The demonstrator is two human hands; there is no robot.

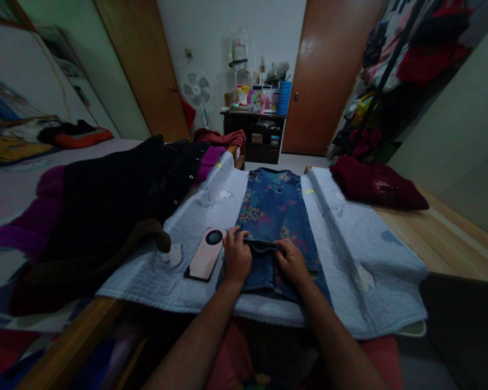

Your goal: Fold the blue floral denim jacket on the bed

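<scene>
A blue denim garment (274, 197) with red and yellow floral print lies lengthwise in front of me, its near part folded over. My left hand (238, 254) pinches the left end of a dark edge on the fold. At the right end of that edge, my right hand (291, 260) grips the denim between thumb and fingers. The edge sags a little between both hands. Just left of my left hand, a pink phone (205, 254) with a round black camera ring lies flat. Under everything spreads a pale blue quilted cloth (350, 233).
A black coat (114, 179) with purple lining lies on the bed at left. To the right, a folded maroon garment (380, 184) rests near a wooden surface (443, 238). Farther back stand a dark cabinet (264, 157) and a white fan (196, 89).
</scene>
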